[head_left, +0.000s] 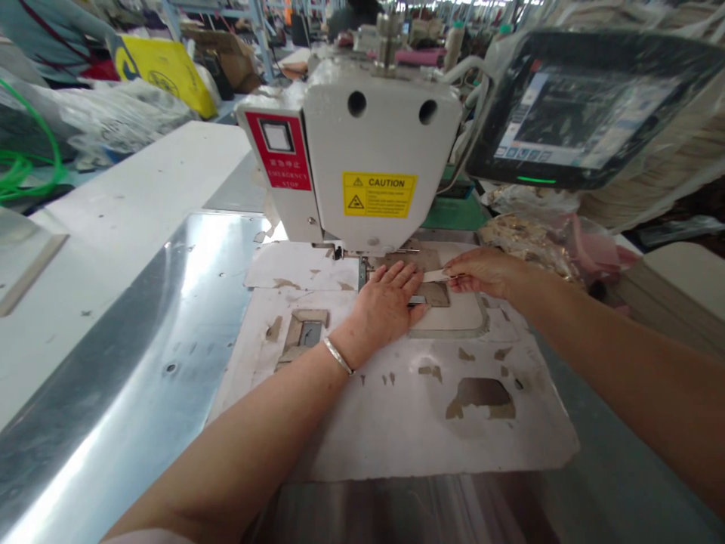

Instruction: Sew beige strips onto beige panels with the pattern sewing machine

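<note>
My left hand (390,296) lies flat with fingers stretched out on the work plate, just in front of the sewing machine head (379,151). A silver bangle (338,355) is on that wrist. To its right, my right hand (479,272) pinches the end of a narrow pale strip (435,276). The strip's other end reaches the left fingertips. Beneath both hands is a pale template sheet (419,431) with worn patches and cut-out windows. A small brownish plate (439,293) shows under the strip. What lies under my left palm is hidden.
A control screen (589,113) stands at the right of the machine. Below it are plastic bags of small pieces (532,238). A shiny metal table surface (141,363) stretches left. Green tubing (34,162), a yellow bag (164,72) and a person's sleeve (57,34) are farther back.
</note>
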